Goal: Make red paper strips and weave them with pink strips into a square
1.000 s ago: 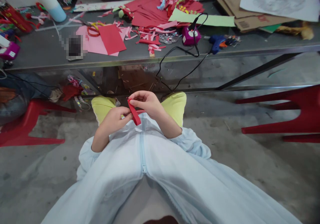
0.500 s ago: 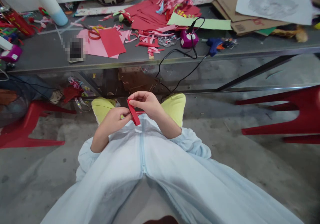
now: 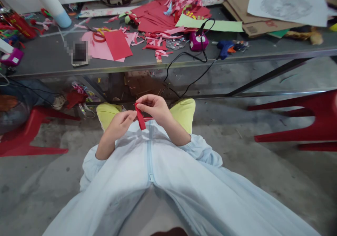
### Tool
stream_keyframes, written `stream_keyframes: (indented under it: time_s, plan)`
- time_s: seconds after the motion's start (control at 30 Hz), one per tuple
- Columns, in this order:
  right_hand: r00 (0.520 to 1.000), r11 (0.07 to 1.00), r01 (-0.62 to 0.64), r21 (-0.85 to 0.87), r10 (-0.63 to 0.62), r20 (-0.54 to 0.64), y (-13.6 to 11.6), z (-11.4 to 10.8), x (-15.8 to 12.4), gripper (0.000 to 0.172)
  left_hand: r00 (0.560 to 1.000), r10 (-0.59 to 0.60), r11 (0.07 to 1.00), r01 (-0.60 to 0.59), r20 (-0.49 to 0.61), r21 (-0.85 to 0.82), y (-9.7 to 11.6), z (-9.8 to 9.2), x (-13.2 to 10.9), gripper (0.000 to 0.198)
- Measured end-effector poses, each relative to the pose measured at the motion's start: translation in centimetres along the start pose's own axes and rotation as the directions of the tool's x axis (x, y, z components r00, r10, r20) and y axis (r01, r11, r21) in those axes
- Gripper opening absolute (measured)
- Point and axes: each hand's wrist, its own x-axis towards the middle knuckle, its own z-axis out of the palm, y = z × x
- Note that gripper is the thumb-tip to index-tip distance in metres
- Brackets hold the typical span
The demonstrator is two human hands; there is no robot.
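Grey concrete floor (image 3: 263, 165) fills the lower view, and a long grey table (image 3: 47, 58) runs across the top, seen from above by a seated person. Both hands meet over the lap, just above a pale blue zipped garment (image 3: 150, 165) and between two yellow-clad knees (image 3: 184, 111).

The left hand (image 3: 118, 123) and the right hand (image 3: 155, 107) share one narrow red paper strip (image 3: 140, 118). The right thumb and forefinger are pressed together on the strip's upper end. The left fingers are curled and pinch the strip lower down from the side. The strip slants down between the two hands, and a second thin length of it runs sideways beneath the right hand.

Beyond the fingers, on the table, lie a red paper sheet (image 3: 117, 43) on pink paper (image 3: 96, 50), scissors (image 3: 98, 35) with red and yellow handles, and a scatter of red and pink paper scraps (image 3: 156, 43). Farther to the right of the fingers sit a small purple device (image 3: 197, 41) and a blue glue gun (image 3: 225, 47), each with a black cable (image 3: 184, 72) hanging over the table edge. Flat cardboard (image 3: 250, 4) lies at the far right. Red plastic stools stand well apart on either side: one (image 3: 302, 123) to the right, one (image 3: 26, 130) to the left.
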Motion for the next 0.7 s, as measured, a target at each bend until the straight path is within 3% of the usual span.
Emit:
stream_keyframes:
  time_s: [0.23, 0.47, 0.7]
  plan:
    - [0.993, 0.994, 0.083, -0.066, -0.088, -0.082, 0.1, 0.1, -0.1, 0.025, 0.993, -0.118, 0.960, 0.108, -0.025, -0.259, 0.8, 1.8, 0.3, 0.049]
    - [0.957, 0.983, 0.184, -0.020, -0.184, -0.223, 0.3, -0.7, 0.3, 0.029, 0.979, -0.203, 0.960, 0.205, 0.030, -0.193, 1.3, 1.9, 0.5, 0.042]
    - [0.943, 0.969, 0.236, 0.071, -0.211, -0.257, 0.7, -1.3, 0.6, 0.027, 0.975, -0.223, 0.947, 0.223, 0.026, -0.231, 0.7, 2.2, 0.6, 0.033]
